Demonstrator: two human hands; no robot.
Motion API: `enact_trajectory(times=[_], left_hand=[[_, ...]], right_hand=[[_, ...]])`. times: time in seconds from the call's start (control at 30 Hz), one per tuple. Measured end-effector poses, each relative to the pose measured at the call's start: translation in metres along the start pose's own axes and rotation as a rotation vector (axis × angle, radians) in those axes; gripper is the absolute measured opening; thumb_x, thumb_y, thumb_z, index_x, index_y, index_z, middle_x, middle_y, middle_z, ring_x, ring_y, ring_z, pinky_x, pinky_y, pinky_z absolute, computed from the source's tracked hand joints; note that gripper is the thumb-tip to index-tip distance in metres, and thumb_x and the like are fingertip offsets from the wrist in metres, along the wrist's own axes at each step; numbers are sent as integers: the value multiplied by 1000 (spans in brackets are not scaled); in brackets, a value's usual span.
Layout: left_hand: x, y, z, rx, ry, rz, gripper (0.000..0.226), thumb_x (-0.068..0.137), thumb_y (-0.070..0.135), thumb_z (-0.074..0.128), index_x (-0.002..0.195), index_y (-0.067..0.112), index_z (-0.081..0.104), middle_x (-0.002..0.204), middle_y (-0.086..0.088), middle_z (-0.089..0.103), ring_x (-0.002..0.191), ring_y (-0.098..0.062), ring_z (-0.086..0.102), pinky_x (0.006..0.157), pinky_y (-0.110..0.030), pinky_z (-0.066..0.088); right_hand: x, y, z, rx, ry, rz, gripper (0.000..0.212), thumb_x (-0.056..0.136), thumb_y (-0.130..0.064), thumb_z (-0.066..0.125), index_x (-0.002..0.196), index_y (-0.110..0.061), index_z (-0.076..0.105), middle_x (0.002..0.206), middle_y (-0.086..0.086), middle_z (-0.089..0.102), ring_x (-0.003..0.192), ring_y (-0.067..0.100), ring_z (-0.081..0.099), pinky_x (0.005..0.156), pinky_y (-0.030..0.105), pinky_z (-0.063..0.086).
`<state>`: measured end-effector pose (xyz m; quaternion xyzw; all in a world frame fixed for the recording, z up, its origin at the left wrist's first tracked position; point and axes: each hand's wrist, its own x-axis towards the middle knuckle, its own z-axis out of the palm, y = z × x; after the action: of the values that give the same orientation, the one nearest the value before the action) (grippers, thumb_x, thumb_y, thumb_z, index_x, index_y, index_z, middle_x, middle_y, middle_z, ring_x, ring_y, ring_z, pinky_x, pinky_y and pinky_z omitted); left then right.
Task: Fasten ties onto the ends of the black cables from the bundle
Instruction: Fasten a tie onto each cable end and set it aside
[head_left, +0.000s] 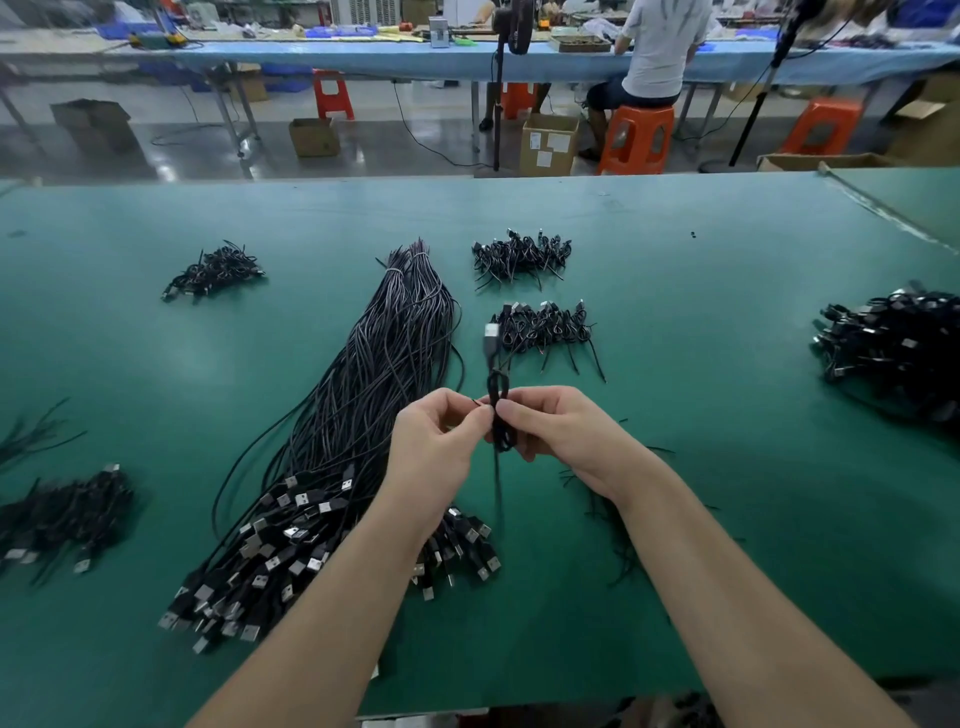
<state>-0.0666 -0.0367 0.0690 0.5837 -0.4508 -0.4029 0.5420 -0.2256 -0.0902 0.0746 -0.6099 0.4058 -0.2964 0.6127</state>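
Note:
A long bundle of black USB cables lies on the green table, its silver plugs fanned out toward me. Above the table I hold one coiled black cable upright, its USB plug pointing up. My left hand pinches the coil and a thin tie at its left side. My right hand grips the coil from the right. A loose tail of the cable hangs down between my wrists.
Piles of small tied cables lie around: two behind my hands, one at far left, one at near left, a big heap at right. Loose ties lie under my right wrist. A seated person works beyond.

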Motion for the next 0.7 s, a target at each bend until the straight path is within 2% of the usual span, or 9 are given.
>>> enact_trajectory(times=[0.07, 0.13, 0.23, 0.3, 0.33, 0.43, 0.5, 0.6, 0.7], left_hand=[[-2, -3, -3, 362, -3, 306, 20, 89, 10, 73, 73, 15, 62, 74, 7, 61, 75, -7, 55, 79, -23, 40], [-4, -5, -2, 658, 26, 616, 19, 86, 7, 73, 76, 16, 59, 78, 8, 54, 81, -13, 51, 83, -26, 30], [-6, -9, -3, 829, 42, 822, 12, 84, 9, 69, 78, 13, 59, 80, 3, 53, 80, -19, 49, 83, -30, 27], [-6, -10, -6, 728, 45, 746, 14, 85, 11, 68, 77, 16, 58, 80, 7, 52, 80, -13, 48, 82, -28, 29], [-6, -10, -7, 636, 45, 639, 17, 87, 12, 68, 76, 18, 57, 79, 10, 52, 78, -8, 48, 80, -26, 32], [0, -7, -9, 244, 10, 146, 20, 90, 15, 72, 72, 20, 65, 71, 10, 61, 67, -6, 52, 72, -27, 44], [4, -7, -9, 5, 26, -95, 19, 90, 15, 73, 71, 16, 68, 68, 2, 60, 67, -12, 52, 73, -34, 44], [4, -8, -8, -78, -2, -165, 18, 90, 11, 72, 73, 12, 67, 65, 3, 57, 62, -6, 50, 73, -28, 41], [1, -7, -7, -65, 16, -127, 17, 90, 9, 72, 73, 10, 67, 68, -1, 60, 68, -10, 53, 74, -31, 45]], right_hand=[[3, -1, 1, 97, 23, 103, 19, 100, -16, 61, 113, -3, 65, 74, 5, 69, 61, 13, 57, 52, 21, 44], [5, -1, 1, 179, 35, 214, 5, 100, -12, 59, 102, -10, 63, 65, 5, 63, 56, 14, 51, 47, 22, 37], [5, 1, 0, 251, -20, 259, 14, 101, -13, 55, 89, -16, 61, 61, 6, 60, 52, 16, 45, 44, 22, 33], [3, 1, -1, 290, -56, 241, 16, 105, -20, 51, 95, -15, 62, 63, 10, 63, 47, 16, 48, 43, 22, 39], [1, 2, -2, 314, -73, 228, 18, 106, -22, 48, 101, -15, 63, 68, 12, 66, 47, 16, 52, 45, 24, 44], [-2, 5, -6, 306, -123, 117, 22, 102, -8, 52, 117, -15, 67, 94, 12, 71, 62, 16, 63, 58, 27, 55], [-2, 7, -4, 115, -93, 18, 32, 95, -1, 63, 121, -20, 70, 108, 9, 67, 71, 12, 61, 68, 27, 55], [1, 8, 3, -94, 9, -90, 26, 91, -13, 72, 116, -20, 75, 120, 10, 64, 75, 11, 54, 66, 25, 49], [3, 9, 6, -96, 48, -120, 18, 93, -17, 71, 110, -18, 78, 112, 2, 67, 76, 19, 48, 60, 26, 42]])
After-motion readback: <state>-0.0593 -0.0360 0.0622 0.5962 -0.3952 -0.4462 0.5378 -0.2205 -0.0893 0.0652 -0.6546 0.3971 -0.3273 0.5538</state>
